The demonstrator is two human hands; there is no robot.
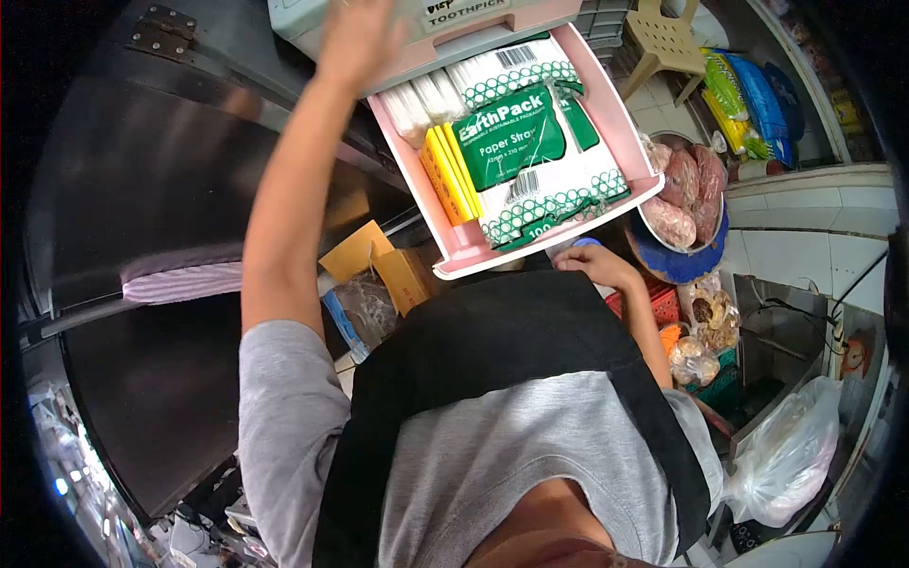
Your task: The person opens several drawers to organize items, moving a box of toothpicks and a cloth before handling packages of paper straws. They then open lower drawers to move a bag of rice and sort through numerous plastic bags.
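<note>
A pink drawer [443,248] is pulled out in front of my chest. Packs of EarthPack paper straws [511,142], yellow boxes [452,175] and clear-wrapped white bundles [421,106] lie in it. My left hand [360,43] is smeared by motion over the drawer unit [407,59], near its "toothpick" label [469,11]; its fingers cannot be made out. Just beyond the drawer's front edge, my right hand [601,265] has its fingers curled at a small clear item with a blue part [587,242], partly hidden by the drawer.
To the right, a metal bowl of wrapped meat [684,189] rests on a blue round surface [677,265]. Bagged food [710,317] sits below it. A beige plastic chair [668,43] stands at the back. An open cardboard box [398,275] is under the drawer's left side, beside dark cabinet doors [161,208].
</note>
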